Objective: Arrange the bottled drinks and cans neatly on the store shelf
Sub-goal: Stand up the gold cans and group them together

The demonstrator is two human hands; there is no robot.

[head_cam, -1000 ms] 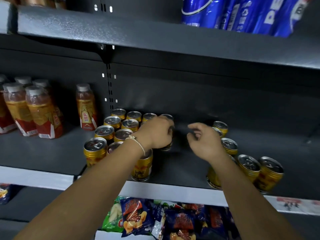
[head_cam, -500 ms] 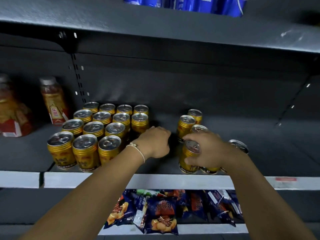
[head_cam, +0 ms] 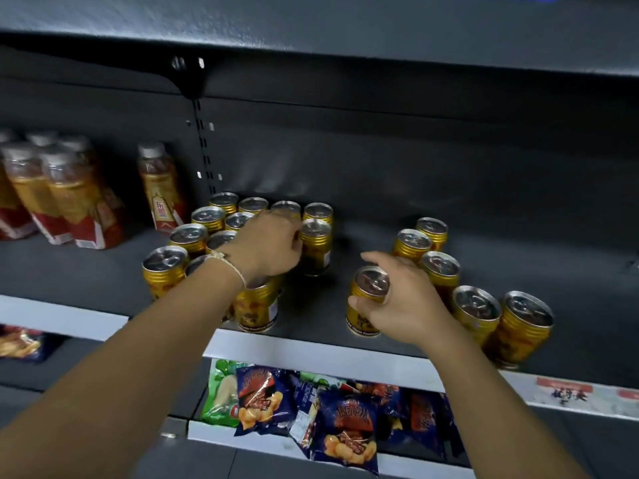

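**Eighteen Cans Tallied on Shelf**

Eighteen gold cans (head_cam: 165, 271) were counted: twelve in the left cluster and six in the right one. Six bottles (head_cam: 159, 188) were made out at the far left, five grouped and one apart, though that count was left uncertain by blur. Two hands were seen, a left hand (head_cam: 268, 247) and a right hand (head_cam: 404, 299). The snack bags (head_cam: 342, 430) below could not be counted exactly.

A shop: dark metal shelf (head_cam: 311, 350) rows stocked with gold cans (head_cam: 520, 326), bottled drinks (head_cam: 160, 188) (snack packets (head_cam: 342, 426) below).
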